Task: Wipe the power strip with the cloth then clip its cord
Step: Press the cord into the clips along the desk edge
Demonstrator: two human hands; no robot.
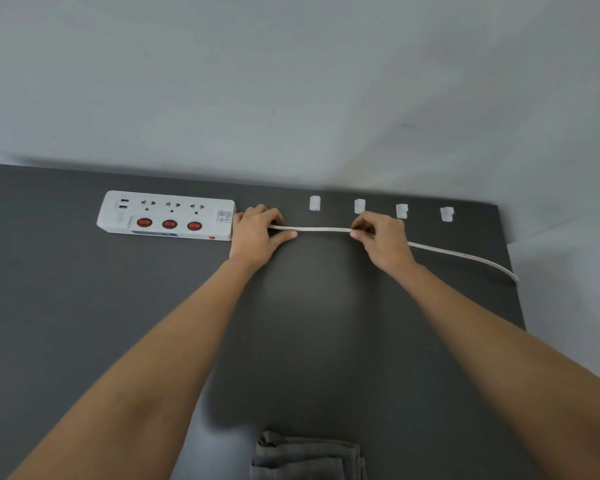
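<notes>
The power strip [167, 216] carries a small label at its right end (too blurred to read).

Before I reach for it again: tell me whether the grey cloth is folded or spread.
Folded. The grey cloth lies at the dark table's near edge in stacked layers; its lower part is cut off.

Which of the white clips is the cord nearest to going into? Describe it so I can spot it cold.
Start at the white power strip on the dark table and follow the row of four white clips to its right. It is the second clip, just above the right hand pinching the cord.
</notes>
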